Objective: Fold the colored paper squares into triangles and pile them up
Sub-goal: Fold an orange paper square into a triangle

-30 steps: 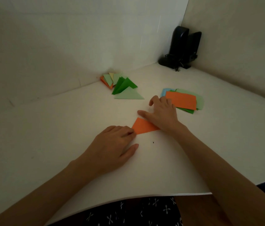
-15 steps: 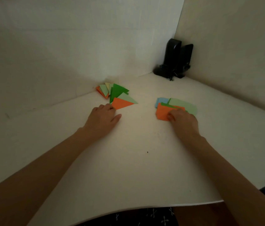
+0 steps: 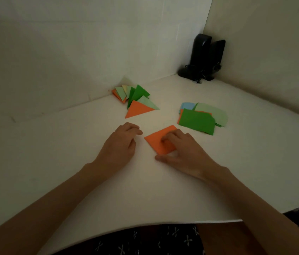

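Resting at the far left now, against the wall: the pile of triangles [image 3: 133,96], with the orange triangle [image 3: 138,111] laid on its near edge as the newest piece, clear of any hand where half a second ago the left fingers were just setting it down. Means one more fold finished and stacked.

Moving right: left hand [image 3: 121,144] pulled back from the pile, lying palm down on the white desk [image 3: 71,153], fingers [image 3: 135,130] loosely curled, gripping nothing, tips just beside the left corner of the fresh sheet.

Next, the orange square [image 3: 160,141], drawn off the stack since the last picture and lying flat on the desk between the two hands, turned corner-forward like a diamond. Right hand [image 3: 183,151] spread over its right half, fingers [image 3: 169,138] pressing it down rather than pinching it, thumb stretched along the near side on the desk. Not yet folded; judged as the start of the next fold, corner to opposite corner.

Farther right: stack of unfolded squares [image 3: 197,121], dark green on top, orange, blue and pale green edges showing beneath, so several sheets left to do.

Far right corner: two black speakers [image 3: 206,57], well apart from the work.
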`<state>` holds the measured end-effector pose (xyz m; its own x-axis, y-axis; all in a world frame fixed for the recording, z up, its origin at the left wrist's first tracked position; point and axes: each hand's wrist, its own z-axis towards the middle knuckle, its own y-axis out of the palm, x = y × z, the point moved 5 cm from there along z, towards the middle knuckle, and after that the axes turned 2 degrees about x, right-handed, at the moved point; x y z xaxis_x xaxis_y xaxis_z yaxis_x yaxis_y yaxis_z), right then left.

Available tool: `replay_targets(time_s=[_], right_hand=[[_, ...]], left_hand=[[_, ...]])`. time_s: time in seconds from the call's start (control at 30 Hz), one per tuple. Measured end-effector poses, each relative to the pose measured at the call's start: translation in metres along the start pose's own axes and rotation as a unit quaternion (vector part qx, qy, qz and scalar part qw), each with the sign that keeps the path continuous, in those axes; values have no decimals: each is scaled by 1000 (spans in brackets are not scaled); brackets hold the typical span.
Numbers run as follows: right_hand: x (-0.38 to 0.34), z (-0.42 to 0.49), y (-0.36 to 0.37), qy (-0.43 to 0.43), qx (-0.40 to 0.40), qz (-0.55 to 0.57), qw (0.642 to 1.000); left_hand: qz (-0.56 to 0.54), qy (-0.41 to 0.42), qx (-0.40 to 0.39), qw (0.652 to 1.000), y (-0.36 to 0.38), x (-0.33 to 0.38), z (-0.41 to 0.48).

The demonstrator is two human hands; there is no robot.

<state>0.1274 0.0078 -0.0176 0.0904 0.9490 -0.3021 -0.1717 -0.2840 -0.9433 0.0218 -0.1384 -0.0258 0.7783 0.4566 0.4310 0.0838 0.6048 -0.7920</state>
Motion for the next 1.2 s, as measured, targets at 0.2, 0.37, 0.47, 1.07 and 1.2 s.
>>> replay_targets(time_s=[0.2,0.37,0.47,1.07,1.2], right_hand=[[-11,2,2,-96,139,-46,984],[-36,-3,-16,-191,301,-73,932],[-53,1,-10,-262,330,-71,904],[-25,12,-8,-30,292,214,932],[-22,11,-9,13,271,281,920]], left_hand=[[-167,-76,33,982,-11,-1,-7],[-570,-367,-83,730,6,6,-12],[-670,-333,-99,656,9,13,-11],[-575,-170,-28,800,-7,20,-14],[-580,-177,-21,795,-7,18,-14]])
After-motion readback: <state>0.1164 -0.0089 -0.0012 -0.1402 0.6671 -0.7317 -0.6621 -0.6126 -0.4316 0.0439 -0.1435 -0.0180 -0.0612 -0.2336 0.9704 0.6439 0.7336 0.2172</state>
